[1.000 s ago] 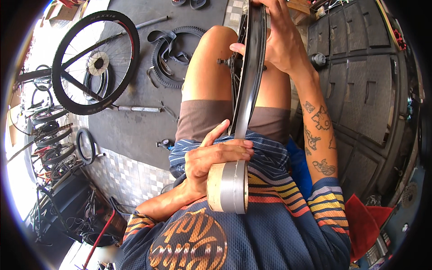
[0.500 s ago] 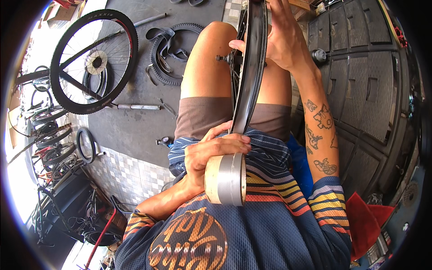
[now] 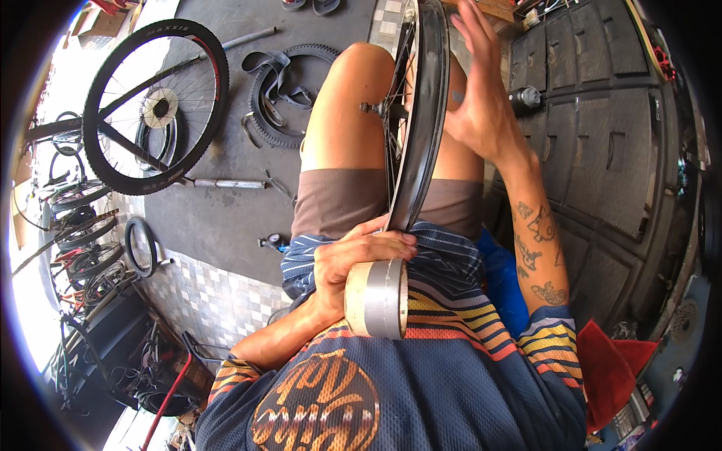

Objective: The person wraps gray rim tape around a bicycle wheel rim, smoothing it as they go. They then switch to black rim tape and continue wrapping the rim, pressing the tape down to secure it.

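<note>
A bicycle wheel without a tyre (image 3: 423, 154) stands on edge between my thighs, its black rim facing up toward me. My left hand (image 3: 359, 254) is closed around the rim's near end, fingers lying across it. Just below those fingers, against the hand, is a roll of silver-grey tape (image 3: 385, 301) with a tan side band; how it is held is hidden. To the right of the rim, my right hand (image 3: 485, 113) is open with fingers stretched out. Its thumb side is close to the rim, and whether it touches is hard to see. The hub axle (image 3: 370, 107) sticks out to the left.
At left a mounted bicycle wheel with a tyre (image 3: 94, 120) hangs on a frame. A loose tyre (image 3: 263, 124) with an inner tube lies on the dark mat. Dark drawers (image 3: 594, 158) line the right, with a red cloth (image 3: 605, 376) below them.
My right hand has come off the rim, its thumb withdrawn from the spokes, and its fingers have straightened. My left hand keeps its place at the near end.
</note>
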Tool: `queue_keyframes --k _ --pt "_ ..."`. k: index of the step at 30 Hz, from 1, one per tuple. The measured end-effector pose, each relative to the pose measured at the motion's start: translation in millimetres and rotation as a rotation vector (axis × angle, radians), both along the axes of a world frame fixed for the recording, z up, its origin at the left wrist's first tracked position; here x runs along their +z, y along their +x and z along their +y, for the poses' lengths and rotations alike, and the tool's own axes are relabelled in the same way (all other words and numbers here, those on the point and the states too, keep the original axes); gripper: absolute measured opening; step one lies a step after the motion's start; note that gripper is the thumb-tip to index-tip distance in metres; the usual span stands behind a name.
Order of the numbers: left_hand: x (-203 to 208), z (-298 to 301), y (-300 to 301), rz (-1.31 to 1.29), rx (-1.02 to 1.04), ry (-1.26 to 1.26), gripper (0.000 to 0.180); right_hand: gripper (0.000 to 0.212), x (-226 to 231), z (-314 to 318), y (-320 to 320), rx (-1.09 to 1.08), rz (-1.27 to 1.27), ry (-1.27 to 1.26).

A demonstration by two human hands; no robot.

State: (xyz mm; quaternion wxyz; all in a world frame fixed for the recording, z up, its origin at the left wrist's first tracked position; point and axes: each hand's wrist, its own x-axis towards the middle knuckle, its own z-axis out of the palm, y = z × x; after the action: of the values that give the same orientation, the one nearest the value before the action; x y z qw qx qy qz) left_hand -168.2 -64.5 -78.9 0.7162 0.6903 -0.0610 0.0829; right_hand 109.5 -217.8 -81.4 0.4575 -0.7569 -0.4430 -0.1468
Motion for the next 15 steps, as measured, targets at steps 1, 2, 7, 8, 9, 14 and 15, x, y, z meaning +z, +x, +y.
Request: queue_keyframes --k 1,2,7,8,9,14,15 --pt "-1 0 0 0.005 0.006 0.006 0.025 0.11 -4 -13 -8 -0.028 -0.028 -0.031" --pt "-2 0 -1 0.011 0.014 0.012 0.025 0.108 -13 -21 -16 -0.055 -0.056 -0.061" --pt "-2 1 2 0.008 0.005 -0.022 0.025 0.126 -58 -44 -74 0.176 -0.007 -0.292" --pt "-2 1 3 0.002 0.006 -0.023 0.025 0.13 -65 -44 -79 0.129 -0.024 -0.262" --pt "-1 2 5 -0.003 0.004 -0.023 0.025 0.134 -70 -44 -82 0.08 -0.04 -0.23" --pt "-4 10 20 0.011 -0.036 -0.089 0.026 0.137 -78 -42 -74 0.053 -0.01 -0.273" --pt "-4 12 24 -0.01 -0.09 -0.082 0.029 0.135 -76 -40 -73 0.037 -0.04 -0.258"
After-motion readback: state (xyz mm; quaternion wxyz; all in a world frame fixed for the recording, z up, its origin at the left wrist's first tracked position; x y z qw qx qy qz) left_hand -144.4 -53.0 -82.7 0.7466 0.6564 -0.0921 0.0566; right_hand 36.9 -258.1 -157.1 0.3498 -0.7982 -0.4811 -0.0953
